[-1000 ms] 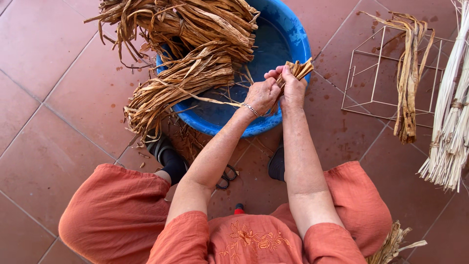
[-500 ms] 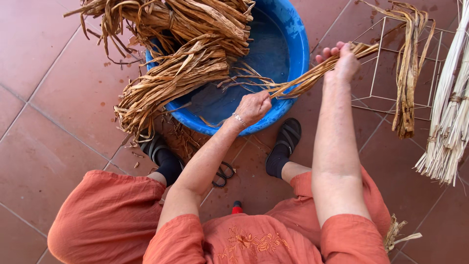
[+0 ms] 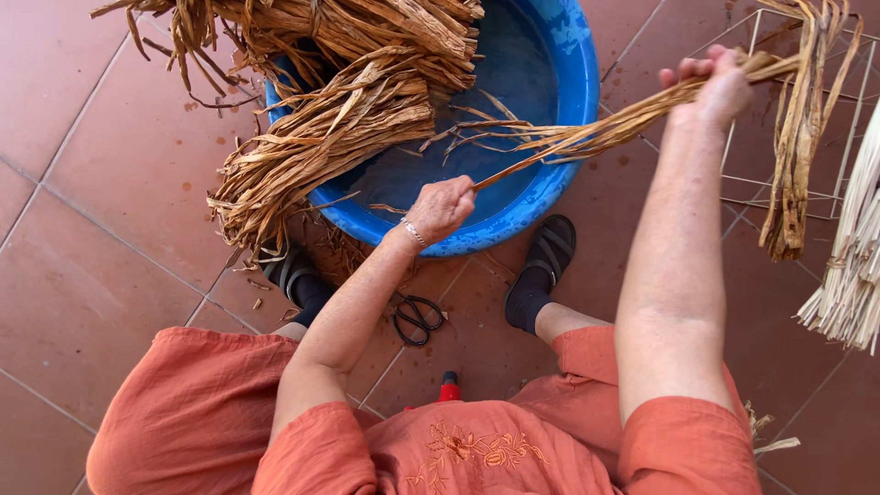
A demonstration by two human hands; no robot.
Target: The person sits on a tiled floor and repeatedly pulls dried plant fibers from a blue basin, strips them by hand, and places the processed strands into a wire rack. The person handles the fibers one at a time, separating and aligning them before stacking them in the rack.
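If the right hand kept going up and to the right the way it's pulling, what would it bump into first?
Probably the dried strips hanging on the white wire frame, just past the right hand. How high each sits is hard to judge, so the hand might pass over them.

Terracotta floor tiles (image 3: 82, 211) with pale grout lines lie in daylight.

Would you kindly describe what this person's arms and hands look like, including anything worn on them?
Both arms are bare from just above the elbow down. Short, loose orange sleeves cover the upper arms, part of an orange top with stitched floral embroidery on the front. The left hand has a thin silver-coloured bracelet at the wrist. The right hand shows no gloves; any rings are too small to tell.
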